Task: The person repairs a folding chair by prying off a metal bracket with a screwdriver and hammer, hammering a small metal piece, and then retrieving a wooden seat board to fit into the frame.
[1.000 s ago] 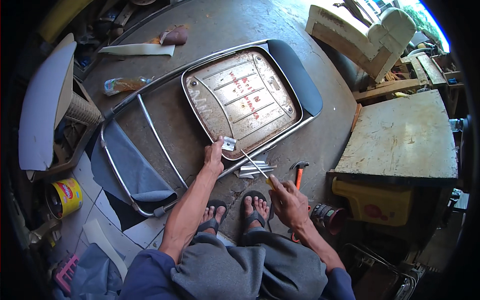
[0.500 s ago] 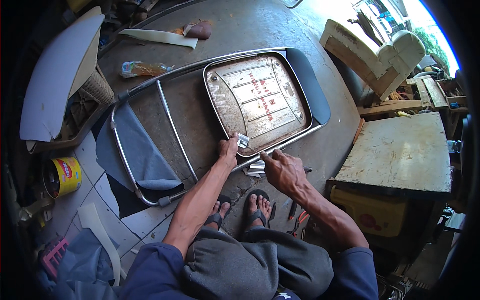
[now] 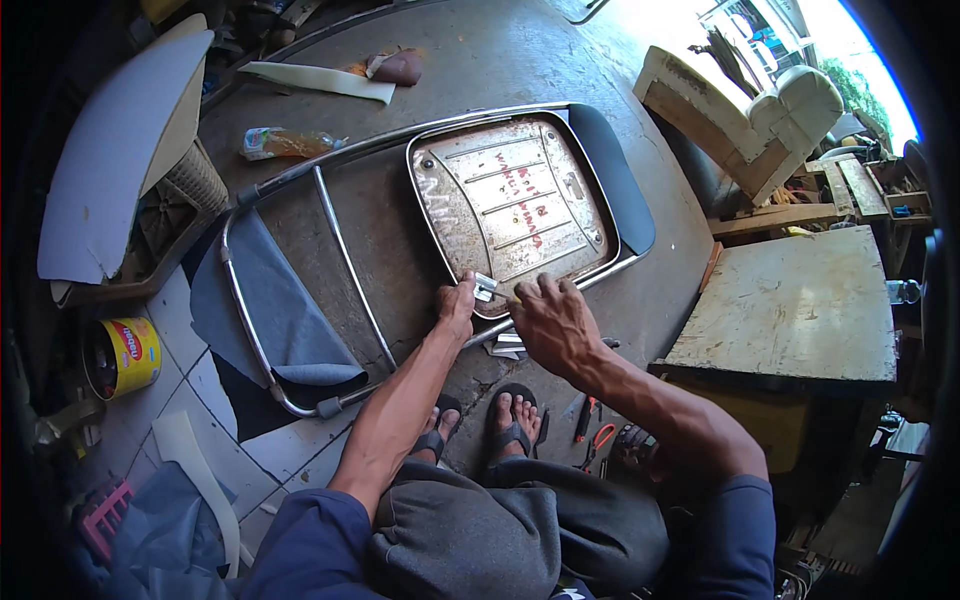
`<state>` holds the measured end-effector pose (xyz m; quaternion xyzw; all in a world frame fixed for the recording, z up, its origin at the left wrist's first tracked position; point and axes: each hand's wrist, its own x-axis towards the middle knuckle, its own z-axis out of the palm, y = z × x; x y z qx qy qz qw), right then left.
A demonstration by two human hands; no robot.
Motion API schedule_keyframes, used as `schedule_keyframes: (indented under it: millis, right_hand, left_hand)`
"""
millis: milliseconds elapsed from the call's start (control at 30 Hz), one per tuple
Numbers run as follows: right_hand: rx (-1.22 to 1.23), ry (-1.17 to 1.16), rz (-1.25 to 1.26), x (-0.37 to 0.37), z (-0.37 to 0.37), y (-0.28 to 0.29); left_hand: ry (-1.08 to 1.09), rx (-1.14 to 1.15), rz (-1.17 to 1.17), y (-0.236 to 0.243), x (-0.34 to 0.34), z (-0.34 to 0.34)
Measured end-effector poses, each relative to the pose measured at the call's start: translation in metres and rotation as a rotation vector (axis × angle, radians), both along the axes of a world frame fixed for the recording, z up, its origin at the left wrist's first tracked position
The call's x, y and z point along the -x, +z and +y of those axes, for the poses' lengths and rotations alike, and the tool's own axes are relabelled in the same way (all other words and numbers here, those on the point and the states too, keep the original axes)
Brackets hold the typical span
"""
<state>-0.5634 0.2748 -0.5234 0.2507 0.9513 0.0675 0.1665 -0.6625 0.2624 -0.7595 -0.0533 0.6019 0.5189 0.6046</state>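
Silvery metal bracket (image 3: 485,288) sits pinched in left hand (image 3: 457,305); right hand (image 3: 552,316) grips screwdriver (image 3: 514,299). Upper-left plastic bottle (image 3: 290,143) holds amber liquid (image 3: 300,144).

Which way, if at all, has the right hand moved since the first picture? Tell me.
Yes: judged against the metal panel, the right hand moved closer, forward and left.
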Motion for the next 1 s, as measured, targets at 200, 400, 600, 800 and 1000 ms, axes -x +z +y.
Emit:
schedule_keyframes:
  millis: [200,400,600,800,1000]
  right_hand:
    - [0.174,0.295,-0.434,0.057,0.021,0.018]
    - [0.371,-0.319,-0.250,0.074,0.040,0.024]
    - [0.702,-0.788,-0.538,0.094,0.065,0.036]
    - [0.204,-0.194,-0.194,0.060,0.013,0.009]
    - [0.481,-0.398,0.079,0.060,0.032,0.011]
  left_hand:
    - [0.081,-0.215,-0.271,-0.044,-0.002,-0.006]
    - [0.208,-0.013,-0.177,-0.018,-0.016,0.002]
    - [0.152,-0.008,-0.049,-0.018,-0.007,0.001]
    - [0.124,0.004,-0.241,-0.015,-0.015,0.003]
    - [0.005,-0.370,0.312,-0.062,-0.012,-0.003]
